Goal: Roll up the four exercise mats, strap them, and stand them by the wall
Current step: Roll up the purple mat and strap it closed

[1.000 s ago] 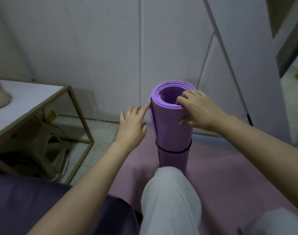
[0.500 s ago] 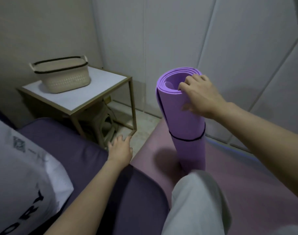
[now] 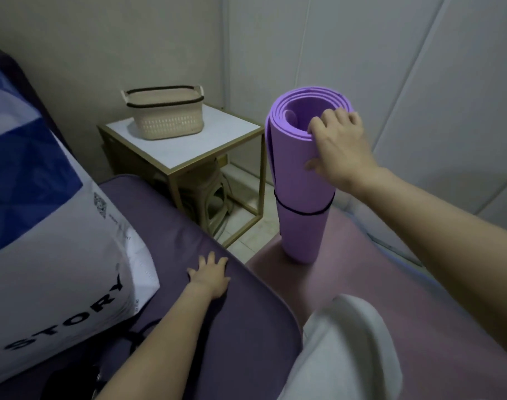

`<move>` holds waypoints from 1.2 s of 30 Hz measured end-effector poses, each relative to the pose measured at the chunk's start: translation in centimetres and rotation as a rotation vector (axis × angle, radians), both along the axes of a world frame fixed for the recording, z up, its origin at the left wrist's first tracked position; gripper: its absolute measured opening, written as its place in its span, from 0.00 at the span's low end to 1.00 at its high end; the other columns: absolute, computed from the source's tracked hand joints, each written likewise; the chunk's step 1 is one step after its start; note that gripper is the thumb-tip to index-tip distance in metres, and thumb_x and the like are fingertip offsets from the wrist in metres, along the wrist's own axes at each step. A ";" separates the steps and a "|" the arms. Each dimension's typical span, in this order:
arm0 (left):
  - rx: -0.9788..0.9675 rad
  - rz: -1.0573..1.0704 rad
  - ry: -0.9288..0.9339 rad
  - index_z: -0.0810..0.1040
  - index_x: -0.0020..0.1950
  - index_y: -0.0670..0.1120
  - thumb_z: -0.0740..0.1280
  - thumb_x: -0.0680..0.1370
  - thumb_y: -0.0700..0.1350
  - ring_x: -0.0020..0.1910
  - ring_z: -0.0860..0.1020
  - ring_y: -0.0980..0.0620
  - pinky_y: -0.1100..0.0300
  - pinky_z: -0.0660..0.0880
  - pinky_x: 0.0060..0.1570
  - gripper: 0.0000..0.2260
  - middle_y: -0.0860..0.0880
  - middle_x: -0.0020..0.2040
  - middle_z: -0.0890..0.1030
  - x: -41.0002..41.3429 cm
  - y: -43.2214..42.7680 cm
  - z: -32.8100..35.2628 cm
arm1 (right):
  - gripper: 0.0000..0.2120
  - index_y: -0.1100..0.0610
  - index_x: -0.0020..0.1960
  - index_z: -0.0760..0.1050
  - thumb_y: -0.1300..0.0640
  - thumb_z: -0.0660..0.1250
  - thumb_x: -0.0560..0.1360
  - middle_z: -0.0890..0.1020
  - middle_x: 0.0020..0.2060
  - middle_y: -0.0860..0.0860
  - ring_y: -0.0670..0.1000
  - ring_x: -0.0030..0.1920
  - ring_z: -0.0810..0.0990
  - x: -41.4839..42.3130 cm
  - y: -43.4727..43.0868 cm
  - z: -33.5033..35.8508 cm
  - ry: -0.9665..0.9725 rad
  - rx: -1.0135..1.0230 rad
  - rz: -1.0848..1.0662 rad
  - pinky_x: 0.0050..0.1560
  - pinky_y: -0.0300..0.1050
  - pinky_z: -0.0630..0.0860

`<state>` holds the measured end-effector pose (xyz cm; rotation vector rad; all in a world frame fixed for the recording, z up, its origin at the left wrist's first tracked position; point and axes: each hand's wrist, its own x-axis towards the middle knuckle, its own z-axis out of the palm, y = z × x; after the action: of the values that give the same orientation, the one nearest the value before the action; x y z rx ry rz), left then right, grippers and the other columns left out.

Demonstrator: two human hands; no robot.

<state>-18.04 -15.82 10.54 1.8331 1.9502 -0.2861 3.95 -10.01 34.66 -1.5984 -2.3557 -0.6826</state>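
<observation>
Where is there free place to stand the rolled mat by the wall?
Free: the pink mat between the rolled mat and the wall; the side table in front of the basket. Crowded: under the table, a stool.

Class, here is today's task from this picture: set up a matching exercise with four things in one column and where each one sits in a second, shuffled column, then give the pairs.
Column one
1. beige perforated basket
2. rolled purple foam mat
3. thin black strap
4. left hand

Column two
A. flat on the dark purple cushion
B. upright on the pink flat mat
C. on the white-topped gold-framed side table
D. looped round the rolled mat

Pairs: 1-C, 2-B, 3-D, 4-A
</observation>
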 end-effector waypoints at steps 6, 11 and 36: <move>-0.056 0.009 -0.002 0.47 0.78 0.53 0.57 0.79 0.61 0.76 0.41 0.39 0.31 0.49 0.68 0.32 0.45 0.78 0.41 0.4 0.5 -0.1 | 0.24 0.62 0.58 0.70 0.51 0.73 0.69 0.73 0.54 0.58 0.58 0.56 0.69 -0.4 1.8 -1.4 0.070 0.021 -0.014 0.62 0.51 0.60; -0.111 0.013 0.051 0.48 0.78 0.51 0.57 0.78 0.64 0.75 0.38 0.36 0.25 0.48 0.64 0.34 0.45 0.78 0.39 1.8 2.5 -0.3 | 0.25 0.61 0.58 0.70 0.49 0.74 0.69 0.75 0.53 0.56 0.58 0.57 0.70 0.9 4.7 -1.9 0.096 -0.037 0.069 0.63 0.48 0.59; -0.009 -0.048 0.338 0.62 0.73 0.47 0.61 0.79 0.47 0.71 0.62 0.43 0.44 0.59 0.70 0.23 0.43 0.71 0.65 5.5 26.5 11.4 | 0.26 0.55 0.51 0.71 0.36 0.71 0.67 0.81 0.49 0.54 0.57 0.53 0.77 5.7 28.5 3.9 -0.070 -0.502 0.129 0.62 0.51 0.63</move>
<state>-12.49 10.64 21.91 1.9280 2.1178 -0.6565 9.61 18.48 38.60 -1.5905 -2.8094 -0.1216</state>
